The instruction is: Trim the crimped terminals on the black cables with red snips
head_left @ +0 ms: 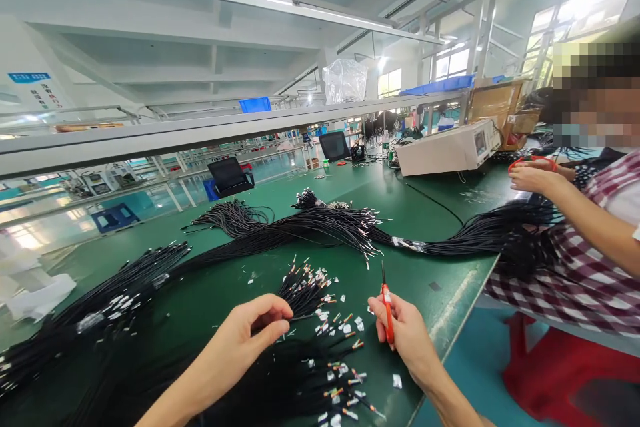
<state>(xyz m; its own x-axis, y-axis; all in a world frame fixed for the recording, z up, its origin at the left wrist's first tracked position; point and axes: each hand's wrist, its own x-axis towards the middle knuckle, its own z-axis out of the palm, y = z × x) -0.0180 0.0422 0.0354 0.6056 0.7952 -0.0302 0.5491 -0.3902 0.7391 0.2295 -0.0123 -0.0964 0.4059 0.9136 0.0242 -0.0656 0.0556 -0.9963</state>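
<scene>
1. Two bare hands of yours are over the table, well apart from each other; your left hand is left of the small bundle, your right hand right of it.
2. Your left hand is curled, thumb and forefinger tips near each other beside the lower left of the small bundle; you cannot tell from this view whether they pinch a wire.
3. Your right hand is closed around the red tool; its thin dark tip points away from you, up over the table.
4. The small bundle lies between your hands, its black wires fanned; many ends show coloured cores.
5. Nearer you, the front bundle spreads its stripped ends to the right, partly behind your left forearm; white scraps lie about the ends.
6. Beyond your hands, the long bundle runs across the table; the left bundle, with clear wrap, lies on your left.
7. To your right, a co-worker in a checked garment holds red-handled scissors; a white machine stands on the table's far side, a red stool below on the right.
</scene>
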